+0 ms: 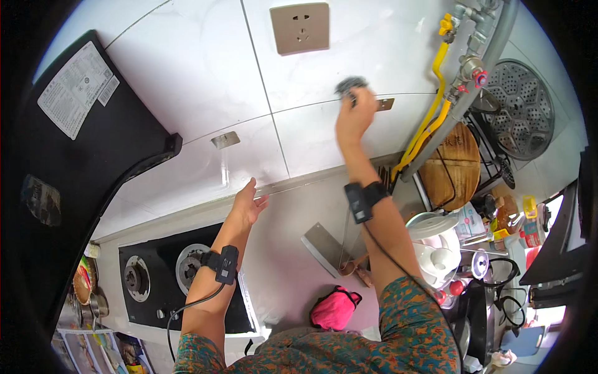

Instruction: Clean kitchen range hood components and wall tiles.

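In the head view my right hand (357,117) is raised at the white tiled wall (308,77), its fingers closed around a dark grey scouring pad (351,85), which is slightly blurred. Just right of that hand is a small metal plate (385,104) on the tile joint. My left hand (250,203) is held near the wall's foot, fingers apart and holding nothing. A second metal plate (225,140) is on the wall above and left of it. A beige wall socket (300,29) sits above and left of the pad.
A black range hood (93,140) juts out at left over a gas stove (154,280). Yellow gas pipes (427,128) run down at right beside a round wooden board (451,163). A cleaver (322,248) and pink cloth item (335,308) lie on the counter; white dishes (434,252) stand at right.
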The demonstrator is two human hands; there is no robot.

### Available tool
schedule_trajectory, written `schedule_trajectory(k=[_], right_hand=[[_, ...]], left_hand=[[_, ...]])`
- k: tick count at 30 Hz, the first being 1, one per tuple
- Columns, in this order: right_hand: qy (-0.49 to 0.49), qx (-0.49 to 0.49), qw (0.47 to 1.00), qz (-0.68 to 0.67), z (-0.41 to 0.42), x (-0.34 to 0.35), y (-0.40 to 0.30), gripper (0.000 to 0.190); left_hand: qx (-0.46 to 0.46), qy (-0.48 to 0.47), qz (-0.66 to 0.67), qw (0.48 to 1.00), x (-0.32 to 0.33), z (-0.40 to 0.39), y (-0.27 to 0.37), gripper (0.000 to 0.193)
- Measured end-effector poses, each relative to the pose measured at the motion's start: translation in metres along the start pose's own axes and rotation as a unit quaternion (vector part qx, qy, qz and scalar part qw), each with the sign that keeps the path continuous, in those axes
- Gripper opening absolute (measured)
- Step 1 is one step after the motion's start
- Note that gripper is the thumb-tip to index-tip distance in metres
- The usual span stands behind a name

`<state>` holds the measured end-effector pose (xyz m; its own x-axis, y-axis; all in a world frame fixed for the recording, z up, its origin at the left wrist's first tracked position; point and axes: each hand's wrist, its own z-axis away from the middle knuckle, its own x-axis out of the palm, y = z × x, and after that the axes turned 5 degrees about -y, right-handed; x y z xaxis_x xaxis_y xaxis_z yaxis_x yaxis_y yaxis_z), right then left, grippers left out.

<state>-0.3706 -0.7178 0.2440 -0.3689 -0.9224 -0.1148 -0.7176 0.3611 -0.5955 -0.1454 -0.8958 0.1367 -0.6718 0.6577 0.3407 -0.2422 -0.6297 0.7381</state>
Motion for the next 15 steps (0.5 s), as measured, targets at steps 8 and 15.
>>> schedule_trajectory(k=[8,15], right_hand=[[0.009,0.088,0.994,-0.069,0.028,0.015,0.002,0.019],[0.088,0.492,0.846,-0.186,0.056,0.007,0.062,0.018]], left_hand=[[-0.001,-0.005,-0.024,1.0,0.006,0.007,-0.001,0.071],[0.002,-0.011,0.004,1.0,-0.002,0.01,-0.008,0.073]])
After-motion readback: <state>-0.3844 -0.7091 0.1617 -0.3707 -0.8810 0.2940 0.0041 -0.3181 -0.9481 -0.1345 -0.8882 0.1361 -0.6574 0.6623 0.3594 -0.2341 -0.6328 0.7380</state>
